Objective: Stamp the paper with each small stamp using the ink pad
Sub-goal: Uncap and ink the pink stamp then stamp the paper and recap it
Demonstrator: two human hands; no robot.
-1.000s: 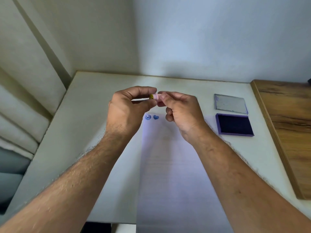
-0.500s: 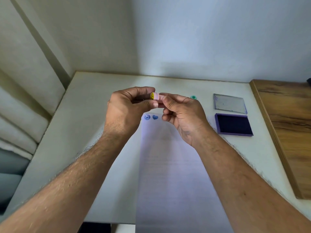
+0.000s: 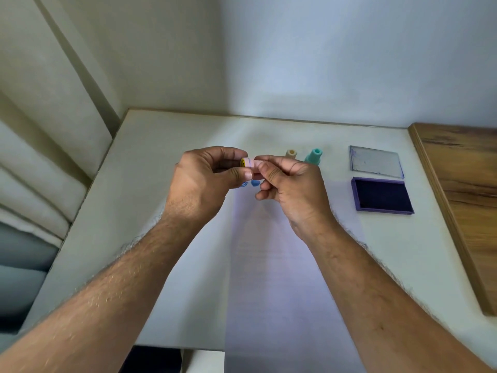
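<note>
A plain room at home, by the look of it. A white worktop point(image 3: 166, 162) fills a painted corner, with cushioned upholstery point(image 3: 32, 184) at the frame's left and a wooden board point(image 3: 462, 189) at right.

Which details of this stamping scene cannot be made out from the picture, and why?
- Pink stamp, head view: its stamping face is hidden by the fingers of the right hand and left hand.
- Round print on the paper: partly covered by the left thumb, design too small.
- Beige stamp and teal stamp: faces not visible.

Bare forearms (hairy), no sleeves, left hand point(image 3: 204, 181), right hand point(image 3: 290, 184)
</note>
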